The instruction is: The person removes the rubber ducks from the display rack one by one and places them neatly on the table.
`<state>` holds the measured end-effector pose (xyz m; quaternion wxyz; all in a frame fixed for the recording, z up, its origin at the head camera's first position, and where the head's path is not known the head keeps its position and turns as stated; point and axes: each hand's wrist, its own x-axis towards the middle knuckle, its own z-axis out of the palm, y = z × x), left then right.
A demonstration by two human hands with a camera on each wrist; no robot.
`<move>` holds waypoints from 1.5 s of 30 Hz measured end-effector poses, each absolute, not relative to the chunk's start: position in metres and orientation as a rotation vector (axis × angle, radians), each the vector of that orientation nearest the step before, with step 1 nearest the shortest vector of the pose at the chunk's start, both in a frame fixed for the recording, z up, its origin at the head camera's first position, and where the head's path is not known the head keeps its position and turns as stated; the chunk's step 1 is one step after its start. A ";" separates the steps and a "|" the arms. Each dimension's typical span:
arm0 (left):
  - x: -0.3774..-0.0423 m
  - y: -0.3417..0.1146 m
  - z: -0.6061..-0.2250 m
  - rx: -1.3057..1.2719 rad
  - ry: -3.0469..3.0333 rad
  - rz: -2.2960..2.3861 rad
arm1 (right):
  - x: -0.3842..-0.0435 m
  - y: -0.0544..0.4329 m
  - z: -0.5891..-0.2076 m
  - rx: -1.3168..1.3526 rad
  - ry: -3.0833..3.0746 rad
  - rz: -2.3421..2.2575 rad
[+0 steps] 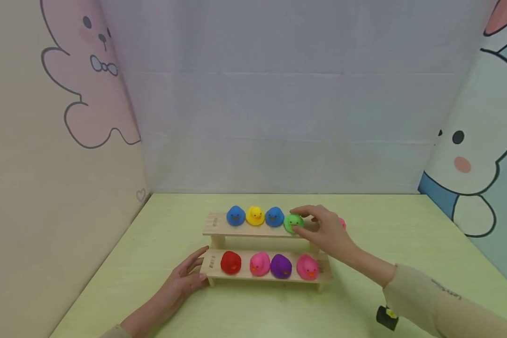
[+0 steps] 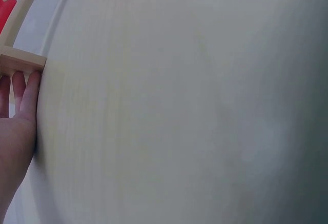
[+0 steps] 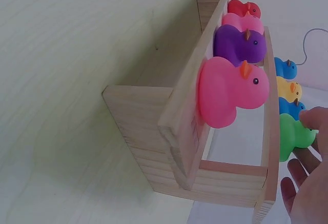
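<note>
A two-step wooden stand (image 1: 253,230) carries rubber ducks in two rows. On its upper step, my right hand (image 1: 327,232) pinches a green duck (image 1: 294,222) between thumb and fingertips, at the right of a blue duck (image 1: 274,217). Farther left on that step are a yellow duck (image 1: 255,216) and another blue duck (image 1: 235,216). The lower step holds a red duck (image 1: 231,263), a purple duck (image 1: 281,266) and two pink ducks, one at the right end (image 3: 233,93). My left hand (image 1: 181,281) touches the stand's left end, its fingers extended against the wood (image 2: 23,60).
Behind the right hand a small pink thing (image 1: 342,223) shows, mostly hidden. Below the right sleeve is a black object with a yellow patch (image 1: 387,318). The stand sits on a pale green-yellow table (image 1: 384,234) with cloth walls (image 1: 287,117) on three sides.
</note>
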<state>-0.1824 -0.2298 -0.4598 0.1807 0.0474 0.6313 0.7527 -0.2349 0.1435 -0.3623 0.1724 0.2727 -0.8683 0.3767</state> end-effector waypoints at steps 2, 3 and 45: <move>-0.183 -0.230 -0.460 0.124 1.785 2.129 | -0.236 0.144 -0.361 0.787 -2.471 1.063; -0.183 -0.230 -0.460 0.118 1.791 2.126 | -0.237 0.144 -0.360 0.790 -2.478 1.064; -0.185 -0.230 -0.462 0.054 1.785 2.133 | -0.251 0.214 -0.332 0.831 -2.415 0.726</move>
